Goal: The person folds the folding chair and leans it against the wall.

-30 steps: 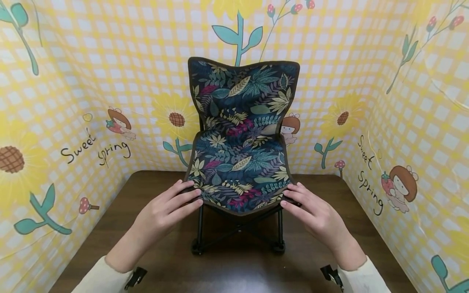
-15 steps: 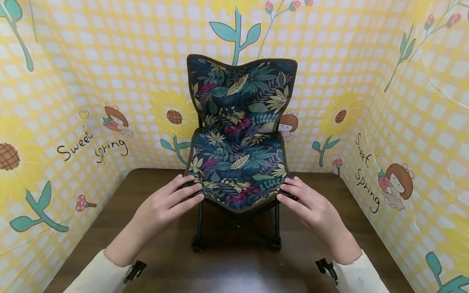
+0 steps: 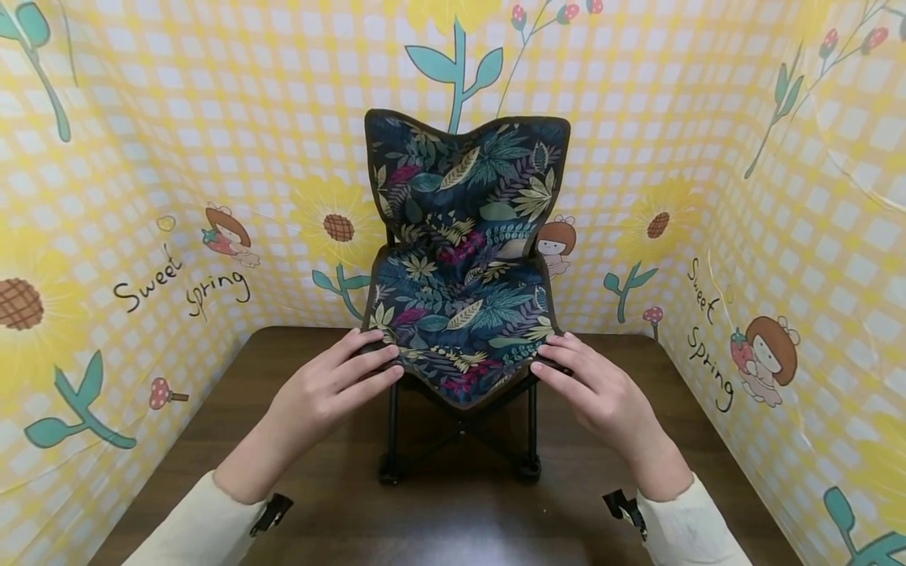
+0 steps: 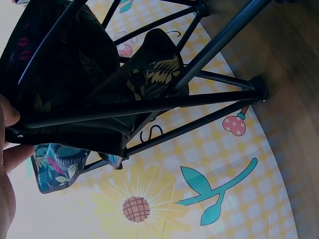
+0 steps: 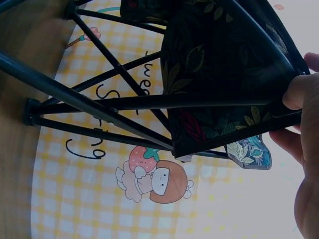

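A small folding chair with dark blue leaf-print fabric stands upright, facing me, on the brown table. My left hand grips the front left corner of its seat, and my right hand grips the front right corner. Fingers lie over the fabric in the head view. Both wrist views show the underside, with the left thumb and right thumb against the corners. Black crossed legs run below the seat down to round feet. The seat's front edge sags in the middle.
The dark brown tabletop extends on both sides of the chair. Yellow checked cloth with sunflower and girl prints encloses the back and sides. A black strap end hangs at each sleeve.
My hands have come slightly closer together with the seat corners. The chair's front legs stand a little nearer each other, and the seat's front sags more. The head view has shifted slightly.
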